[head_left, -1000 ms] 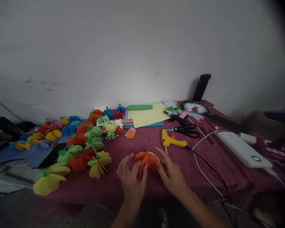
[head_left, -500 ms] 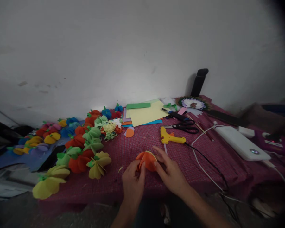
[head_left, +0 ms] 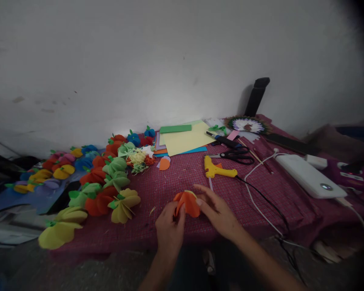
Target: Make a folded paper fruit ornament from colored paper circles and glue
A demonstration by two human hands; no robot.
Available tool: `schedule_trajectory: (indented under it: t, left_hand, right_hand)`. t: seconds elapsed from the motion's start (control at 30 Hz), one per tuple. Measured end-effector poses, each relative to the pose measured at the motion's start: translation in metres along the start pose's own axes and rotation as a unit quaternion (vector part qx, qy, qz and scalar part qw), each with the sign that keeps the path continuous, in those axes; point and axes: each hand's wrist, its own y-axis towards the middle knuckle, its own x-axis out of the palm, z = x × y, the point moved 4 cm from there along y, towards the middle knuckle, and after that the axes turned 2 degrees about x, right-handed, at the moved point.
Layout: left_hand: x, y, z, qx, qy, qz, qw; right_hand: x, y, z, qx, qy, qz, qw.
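Note:
Between my two hands is an orange folded paper pumpkin with a pale yellow edge along its top. My left hand pinches its left side between thumb and fingers. On the other side, my right hand has its thumb and fingertips on the paper's right edge. The paper is held above the front of the cloth-covered table. Just beyond my right hand lies a yellow glue gun with a glue stick jutting toward me. Black scissors rest behind it.
Finished paper pumpkins in several colours crowd the left side. Coloured sheets lie at the back, near shredded paper and small cut pieces. A white power bank and cables occupy the right. A cutter lies near the scissors.
The orange paper has turned slightly, and its folds now face me more, spread lower on the right. Both hands keep their hold. The whole view has shifted a little.

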Motion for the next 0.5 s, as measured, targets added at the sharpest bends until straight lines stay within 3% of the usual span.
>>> schedule_trajectory:
  t: [0.23, 0.37, 0.5]
  left_hand:
    - [0.0007, -0.0002, 0.001, 0.027, -0.007, -0.012, 1.0]
    - [0.0017, -0.002, 0.0021, 0.07, -0.018, -0.003, 0.997]
    - [0.0026, -0.0023, 0.0023, 0.07, -0.012, 0.001, 0.997]
  right_hand:
    - [-0.0056, 0.0064, 0.004, 0.021, -0.027, 0.017, 0.999]
    - [-0.0055, 0.0094, 0.0049, 0.035, -0.007, 0.004, 0.999]
    - [-0.0045, 0.0099, 0.0022, 0.052, 0.013, 0.003, 0.999]
